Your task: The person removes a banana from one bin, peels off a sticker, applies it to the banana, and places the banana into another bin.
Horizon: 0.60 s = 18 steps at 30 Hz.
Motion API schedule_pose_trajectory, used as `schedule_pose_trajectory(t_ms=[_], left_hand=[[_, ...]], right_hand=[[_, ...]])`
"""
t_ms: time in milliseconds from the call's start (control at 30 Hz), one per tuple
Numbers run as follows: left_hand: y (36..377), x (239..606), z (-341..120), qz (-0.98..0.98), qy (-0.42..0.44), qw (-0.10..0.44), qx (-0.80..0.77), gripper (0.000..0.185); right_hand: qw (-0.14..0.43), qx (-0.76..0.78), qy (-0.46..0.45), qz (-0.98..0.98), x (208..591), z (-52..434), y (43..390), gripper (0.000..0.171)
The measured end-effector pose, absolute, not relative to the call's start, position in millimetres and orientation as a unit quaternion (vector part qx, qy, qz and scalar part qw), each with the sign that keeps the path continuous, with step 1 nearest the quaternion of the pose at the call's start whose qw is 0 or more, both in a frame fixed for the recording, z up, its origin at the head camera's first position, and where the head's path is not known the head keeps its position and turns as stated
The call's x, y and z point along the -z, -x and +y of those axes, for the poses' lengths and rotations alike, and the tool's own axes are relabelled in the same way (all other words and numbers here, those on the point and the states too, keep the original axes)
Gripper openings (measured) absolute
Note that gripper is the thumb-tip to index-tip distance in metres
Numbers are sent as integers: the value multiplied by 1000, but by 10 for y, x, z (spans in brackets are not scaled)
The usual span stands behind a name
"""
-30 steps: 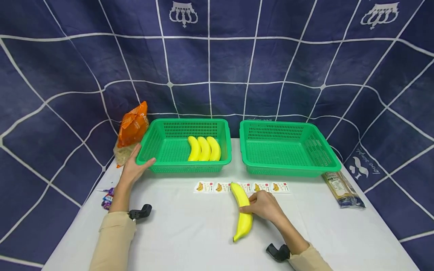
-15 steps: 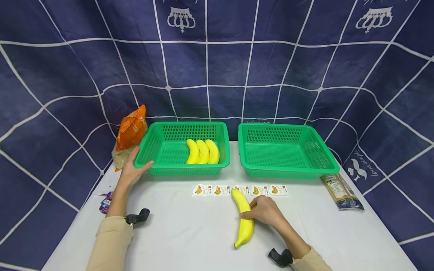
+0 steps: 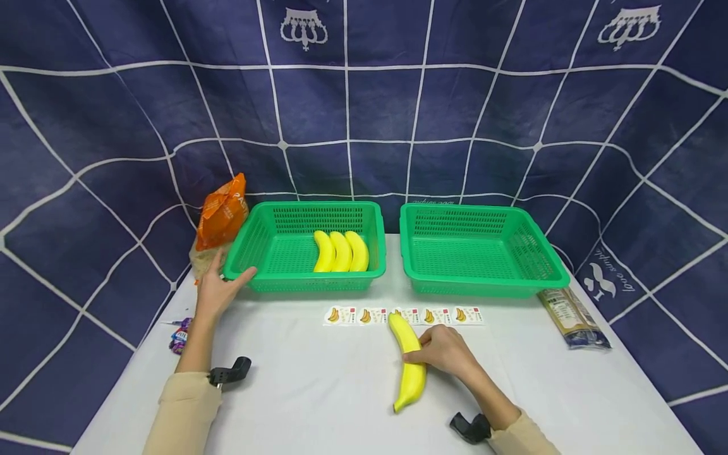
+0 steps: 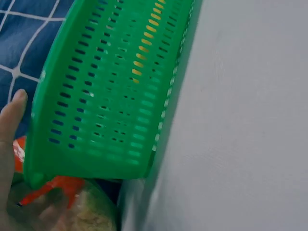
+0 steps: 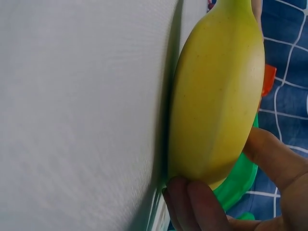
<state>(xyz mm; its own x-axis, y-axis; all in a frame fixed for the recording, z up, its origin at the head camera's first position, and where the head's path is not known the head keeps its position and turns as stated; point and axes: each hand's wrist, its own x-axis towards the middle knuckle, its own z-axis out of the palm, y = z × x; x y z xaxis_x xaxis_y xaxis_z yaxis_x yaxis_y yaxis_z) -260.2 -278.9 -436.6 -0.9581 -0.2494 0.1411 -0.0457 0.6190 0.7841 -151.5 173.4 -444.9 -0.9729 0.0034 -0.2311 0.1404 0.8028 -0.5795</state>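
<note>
A yellow banana (image 3: pixel 409 365) (image 5: pixel 216 96) lies on the white table, its far tip at a strip of banana stickers (image 3: pixel 404 315). My right hand (image 3: pixel 446 351) grips the banana at its middle, fingers (image 5: pixel 192 202) and thumb curled round it. Over at the left green basket (image 3: pixel 256 253) (image 4: pixel 110 96), my left hand (image 3: pixel 218 287) rests with straight fingers against the near left corner, thumb along the front rim. Three bananas (image 3: pixel 341 251) lie side by side inside that basket. The right green basket (image 3: pixel 483 253) holds nothing I can see.
An orange snack bag (image 3: pixel 223 215) (image 4: pixel 57 192) leans behind the left basket's corner. A flat packet (image 3: pixel 573 318) lies right of the right basket. Small wrapped sweets (image 3: pixel 179 336) sit near the table's left edge. A dark blue gridded cloth hangs behind.
The banana and right hand have barely shifted. The left hand has slid slightly back from the basket corner. The view has moved a little.
</note>
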Motion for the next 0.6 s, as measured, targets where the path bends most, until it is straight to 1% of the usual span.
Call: schedule_pose_trajectory(t_ms=[67,167,300,367,400,433,600], left_hand=[[2538,4313,-2746,-895,-80,153,411,104],[2403,4242,-2647,-899,-62,218,375,103],[2181,4195,-2409,-887,14,302,350,96],[2065,4194,-2262,-883,61,312,345,93],[2011,4205,-2188,-885,84,304,343,91],[1959,4214,-2117,-892,100,280,341,91],[1815,4332,-1812,-940,157,80,293,98]], right_hand=[[108,311,-39,943,4441,1741,1523,48],[109,309,-39,944,4435,1748,1534,48],[111,308,-41,944,4431,1749,1532,48],[111,309,-41,944,4433,1748,1525,48],[111,309,-40,944,4434,1748,1522,48],[110,310,-38,944,4437,1748,1520,47],[110,313,-34,943,4442,1744,1510,45]])
